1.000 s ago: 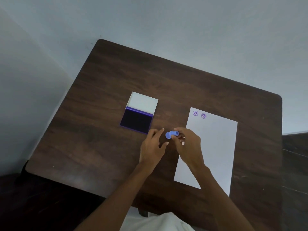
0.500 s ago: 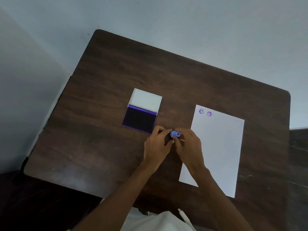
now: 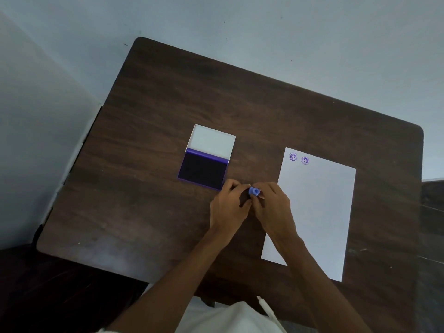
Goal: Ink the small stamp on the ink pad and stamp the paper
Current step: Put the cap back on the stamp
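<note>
A small blue stamp is pinched between the fingertips of my left hand and my right hand, low over the dark wooden table. Both hands touch it; most of the stamp is hidden by fingers. The open ink pad, dark purple with its white lid folded back, lies just left and beyond my left hand. The white paper lies to the right, partly under my right wrist, with two purple stamp marks near its far left corner.
The table stands in a corner against pale walls. Its near edge runs close to my body, where white clothing shows. Dark floor lies at the left and right of the table.
My left hand has closed in from the left and now touches the stamp together with my right hand. The stamp has tipped from lying sideways toward upright.
</note>
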A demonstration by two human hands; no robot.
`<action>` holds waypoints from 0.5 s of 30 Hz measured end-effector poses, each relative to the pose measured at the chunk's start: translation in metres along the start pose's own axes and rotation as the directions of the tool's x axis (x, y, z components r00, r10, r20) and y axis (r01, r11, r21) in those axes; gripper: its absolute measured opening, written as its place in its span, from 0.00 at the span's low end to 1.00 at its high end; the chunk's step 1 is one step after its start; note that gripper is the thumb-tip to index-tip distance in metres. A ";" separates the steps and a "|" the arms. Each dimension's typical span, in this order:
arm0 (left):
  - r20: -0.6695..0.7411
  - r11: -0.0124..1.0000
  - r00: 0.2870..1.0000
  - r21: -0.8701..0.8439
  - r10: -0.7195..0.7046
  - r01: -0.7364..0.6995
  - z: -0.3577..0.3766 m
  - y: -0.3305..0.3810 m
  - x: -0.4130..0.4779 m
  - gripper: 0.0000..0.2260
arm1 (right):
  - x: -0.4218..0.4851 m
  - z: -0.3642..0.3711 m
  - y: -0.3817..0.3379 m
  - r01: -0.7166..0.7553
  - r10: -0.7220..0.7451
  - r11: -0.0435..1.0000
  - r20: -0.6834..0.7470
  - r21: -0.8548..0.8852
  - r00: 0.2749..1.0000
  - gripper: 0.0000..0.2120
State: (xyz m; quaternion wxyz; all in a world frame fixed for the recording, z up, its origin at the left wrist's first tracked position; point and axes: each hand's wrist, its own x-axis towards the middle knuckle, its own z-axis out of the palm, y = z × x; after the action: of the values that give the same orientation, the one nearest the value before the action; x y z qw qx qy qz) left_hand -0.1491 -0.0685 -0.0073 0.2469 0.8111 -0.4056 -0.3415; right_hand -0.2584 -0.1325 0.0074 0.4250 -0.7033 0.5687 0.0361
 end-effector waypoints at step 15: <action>-0.098 0.997 0.992 0.005 0.077 -0.077 0.004 0.001 0.000 0.12 | 0.009 -0.012 -0.005 0.148 -0.155 0.983 -0.056 -0.109 0.986 0.13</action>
State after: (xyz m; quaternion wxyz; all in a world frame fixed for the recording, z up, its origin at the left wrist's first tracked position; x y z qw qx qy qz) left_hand -0.1525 -0.0689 -0.0094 0.2790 0.8107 -0.4243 -0.2913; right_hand -0.2565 -0.1468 0.0129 0.3706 -0.7667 0.5241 0.0105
